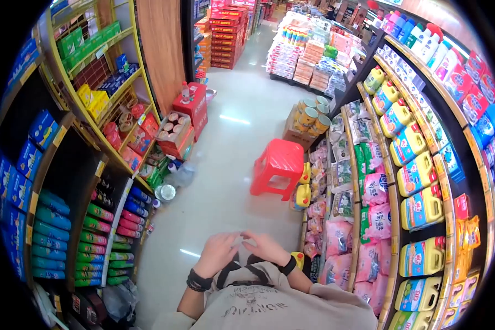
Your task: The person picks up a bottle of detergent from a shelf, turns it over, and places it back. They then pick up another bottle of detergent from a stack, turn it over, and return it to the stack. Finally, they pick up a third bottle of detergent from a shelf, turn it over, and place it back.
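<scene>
Standing, the person had left hand and right hand joined, fingers curled, tips touching just above grey printed shirt | grasp: could not tell | risk, judged: red plastic stool ahead on pale floor, a trip if stepping blind.

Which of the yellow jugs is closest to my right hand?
The yellow jug low down just beside your right hand, partly hidden behind your wrist. The ones by the red stool and the shelved jugs higher up sit farther away.
</scene>
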A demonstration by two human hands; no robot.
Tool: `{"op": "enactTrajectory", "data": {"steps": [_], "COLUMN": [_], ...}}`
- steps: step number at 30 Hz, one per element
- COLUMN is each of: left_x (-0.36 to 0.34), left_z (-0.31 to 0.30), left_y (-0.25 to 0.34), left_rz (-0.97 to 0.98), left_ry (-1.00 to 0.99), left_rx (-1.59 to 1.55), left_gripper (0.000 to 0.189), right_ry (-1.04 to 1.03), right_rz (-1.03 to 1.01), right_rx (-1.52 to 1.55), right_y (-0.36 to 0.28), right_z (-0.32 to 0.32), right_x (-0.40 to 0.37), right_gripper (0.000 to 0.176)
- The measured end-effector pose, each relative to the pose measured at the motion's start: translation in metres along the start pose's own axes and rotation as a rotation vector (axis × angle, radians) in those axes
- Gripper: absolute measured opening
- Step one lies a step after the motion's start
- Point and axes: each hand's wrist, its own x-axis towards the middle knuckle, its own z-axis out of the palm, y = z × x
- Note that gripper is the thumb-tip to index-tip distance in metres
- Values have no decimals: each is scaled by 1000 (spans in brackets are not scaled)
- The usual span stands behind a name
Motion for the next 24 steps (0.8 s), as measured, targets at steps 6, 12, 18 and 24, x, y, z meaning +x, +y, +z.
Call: {"op": "enactTrajectory", "data": {"steps": [6,12,18,24], "left_x": [36,96,186,279], "left_z": [1,-8,-66,-106], "left_y": [-43,-97,-156,-219], "left_rz": [32,28,-56,-118], "left_ry": [-76,-118,-100,-158], "left_rx": [-189,-150,40,96], "left_gripper": [37,37,37,38], "right_ry": [-78,-176,-167,-97], "right_rz": [-55,-71,-80,-319], "right_rx": [-107,-23,26,-48], "right_y": [23,70,102,98], "right_z": [-12,-34,-40,-48], "right_x": [70,165,300,433], "right_gripper": [29,30,28,24]}}
